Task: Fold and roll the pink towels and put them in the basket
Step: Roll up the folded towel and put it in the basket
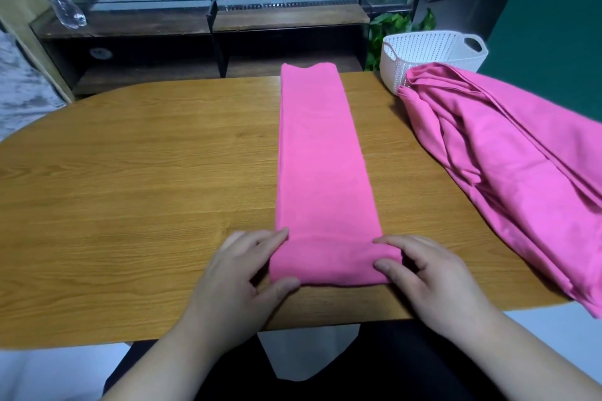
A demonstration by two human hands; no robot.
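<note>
Observed: one folded towel lies as a long narrow strip down the middle of the tabletop, its far end at the far edge. The near end is turned over into the start of a roll; whether this is one full turn or only a flap cannot be told from this angle.

Left hand: grips the roll's left end, forefinger on top, thumb at the near edge. Right hand: grips the right end likewise. The fingers on both sides are narrowly set, curled on the cloth.

Step in hand, as judged: rolling the strip away from the person.

Recommendations:
- Advance both ends together, or the roll will cone and drift off the strip's line.
- Tuck the first turn tight; a slack core is likely to loosen later.
- Press down lightly while rolling so the soft layers do not slide apart.

Outstanding: a heap of unfolded towels lies at the right, touching the white basket at the far right corner.
</note>
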